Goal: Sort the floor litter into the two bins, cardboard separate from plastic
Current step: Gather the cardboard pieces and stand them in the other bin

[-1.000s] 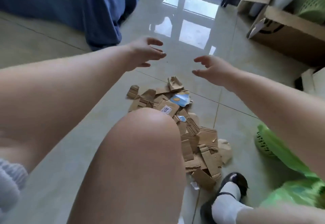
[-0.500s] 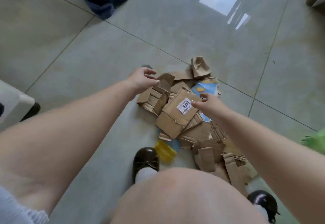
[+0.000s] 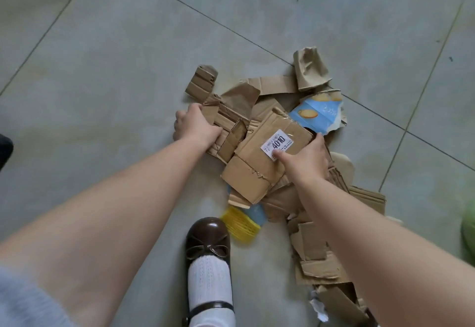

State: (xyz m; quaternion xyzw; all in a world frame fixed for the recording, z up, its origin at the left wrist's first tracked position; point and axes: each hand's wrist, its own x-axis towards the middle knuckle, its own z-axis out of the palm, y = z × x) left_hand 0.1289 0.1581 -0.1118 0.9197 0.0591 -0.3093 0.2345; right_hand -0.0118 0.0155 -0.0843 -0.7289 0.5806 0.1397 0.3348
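Note:
A heap of torn brown cardboard pieces lies on the tiled floor. On top sits a flattened cardboard box with a white "4010" label. My right hand grips its right edge, thumb on the label. My left hand is closed on the cardboard strips at the heap's left side. A blue plastic wrapper printed with biscuits pokes out behind the box. A yellow and blue plastic piece lies at the heap's near edge. Neither bin shows fully.
My brown shoe with a white sock stands just left of the heap's near end. A green object shows at the right edge. A crumpled white scrap lies near the bottom. A dark object sits at the left edge.
Both hands have come down from the air onto the heap. The left has closed on the left strips and the right on the labelled box. The view has tilted down.

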